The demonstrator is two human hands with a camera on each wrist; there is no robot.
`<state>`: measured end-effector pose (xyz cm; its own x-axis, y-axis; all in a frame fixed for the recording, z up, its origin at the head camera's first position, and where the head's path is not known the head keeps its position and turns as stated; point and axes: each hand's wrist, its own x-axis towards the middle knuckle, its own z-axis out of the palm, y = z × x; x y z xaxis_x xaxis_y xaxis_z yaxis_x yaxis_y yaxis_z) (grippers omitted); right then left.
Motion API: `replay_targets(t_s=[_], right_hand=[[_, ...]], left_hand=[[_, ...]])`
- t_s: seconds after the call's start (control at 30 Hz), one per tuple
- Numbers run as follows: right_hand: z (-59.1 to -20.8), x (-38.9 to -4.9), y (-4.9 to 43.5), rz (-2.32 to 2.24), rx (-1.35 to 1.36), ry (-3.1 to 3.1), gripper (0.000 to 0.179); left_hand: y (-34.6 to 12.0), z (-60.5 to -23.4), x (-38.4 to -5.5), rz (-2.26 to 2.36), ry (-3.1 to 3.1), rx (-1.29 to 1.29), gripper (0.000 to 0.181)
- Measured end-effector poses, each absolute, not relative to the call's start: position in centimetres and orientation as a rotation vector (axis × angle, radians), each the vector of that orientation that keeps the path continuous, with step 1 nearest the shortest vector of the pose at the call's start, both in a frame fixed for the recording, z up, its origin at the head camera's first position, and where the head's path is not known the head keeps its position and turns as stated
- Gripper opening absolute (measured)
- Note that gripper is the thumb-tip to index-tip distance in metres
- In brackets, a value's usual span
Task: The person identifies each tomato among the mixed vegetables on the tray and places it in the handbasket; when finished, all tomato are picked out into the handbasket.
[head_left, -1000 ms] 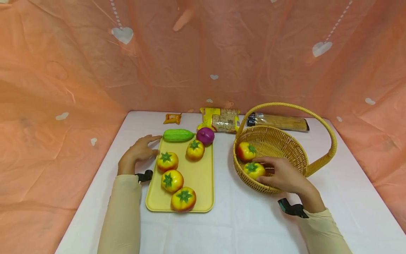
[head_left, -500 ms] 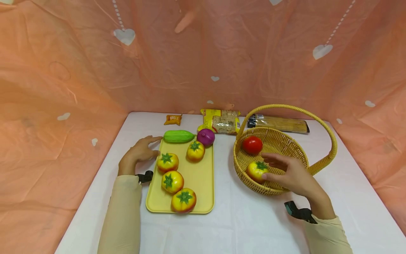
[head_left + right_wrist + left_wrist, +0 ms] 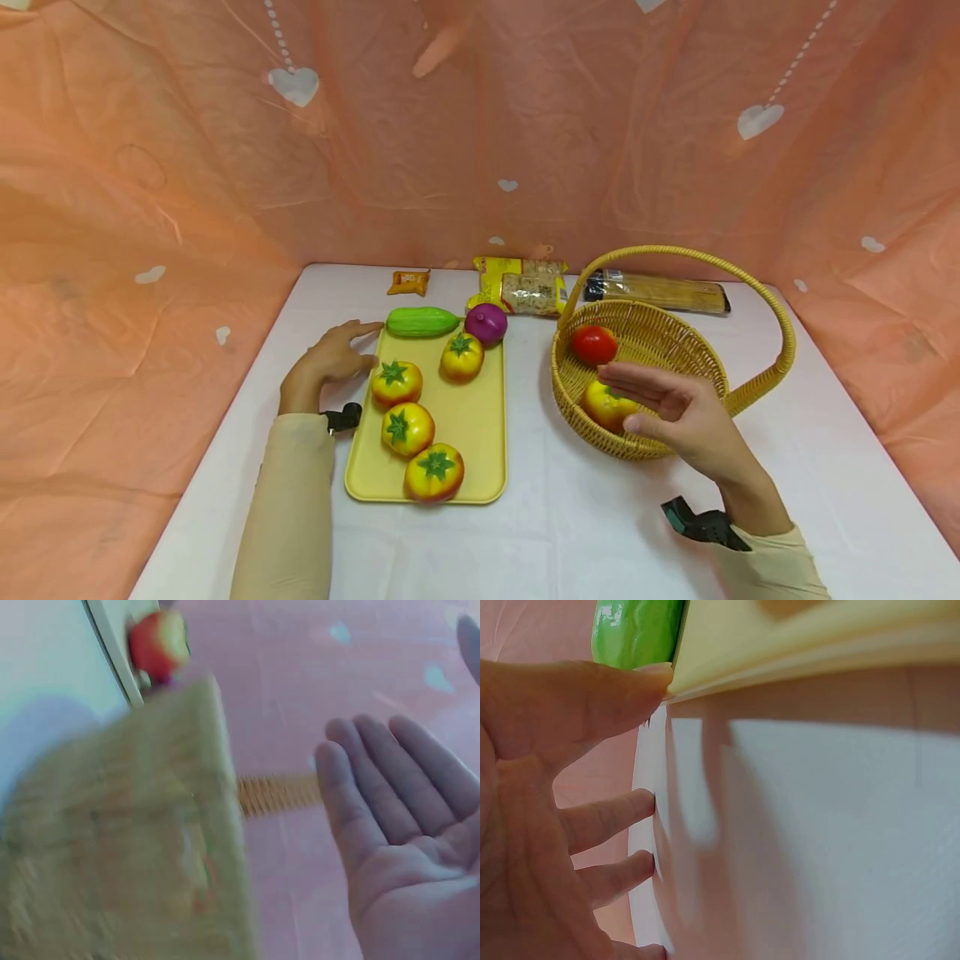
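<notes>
My right hand (image 3: 678, 412) is held over the near side of the wicker basket (image 3: 716, 367), fingers straight and nothing in it. Below its fingers lies a yellow tomato (image 3: 600, 404) with a green top, partly covered by the hand. Behind that one, a second tomato (image 3: 595, 345) shows its red side. On the left, my left hand (image 3: 330, 358) rests at the edge of the yellow tray (image 3: 480, 450); in the left wrist view its thumb (image 3: 622, 690) touches the tray's rim and its other fingers are spread. Several yellow-red tomatoes (image 3: 407, 428) lie on the tray.
A green squash-like vegetable (image 3: 422, 322) and a purple onion (image 3: 486, 324) lie at the tray's far end. Behind are a small orange packet (image 3: 409, 282), yellow bags of grain (image 3: 525, 287) and a long noodle pack (image 3: 660, 292). The basket's tall handle (image 3: 783, 333) arches above it.
My right hand has let go of the nearer tomato in the basket and straightened its fingers above it. The other basket tomato has rolled to show its red side. My left hand stays put.
</notes>
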<state>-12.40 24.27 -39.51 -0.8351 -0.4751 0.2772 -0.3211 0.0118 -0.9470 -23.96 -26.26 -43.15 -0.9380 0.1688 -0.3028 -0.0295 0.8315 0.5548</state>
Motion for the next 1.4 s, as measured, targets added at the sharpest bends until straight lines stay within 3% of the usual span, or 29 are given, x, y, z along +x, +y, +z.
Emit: replay_targets(t_s=[0.33, 0.9, 1.4], right_hand=[[-40.9, -12.4, 18.1, -1.813, -0.858, 2.058, 0.049], [-44.8, -14.2, 9.4, -1.576, -0.868, 1.857, 0.062], [-46.6, -14.5, 6.8, -1.484, -0.805, 1.868, 0.057]], left_hand=[[-26.3, -43.1, -23.9, 0.83, 2.675, 0.113, 0.071], [-26.3, -43.1, -24.0, 0.824, 2.676, 0.129, 0.072], [-26.3, -42.9, -23.9, 0.843, 2.687, 0.143, 0.072]])
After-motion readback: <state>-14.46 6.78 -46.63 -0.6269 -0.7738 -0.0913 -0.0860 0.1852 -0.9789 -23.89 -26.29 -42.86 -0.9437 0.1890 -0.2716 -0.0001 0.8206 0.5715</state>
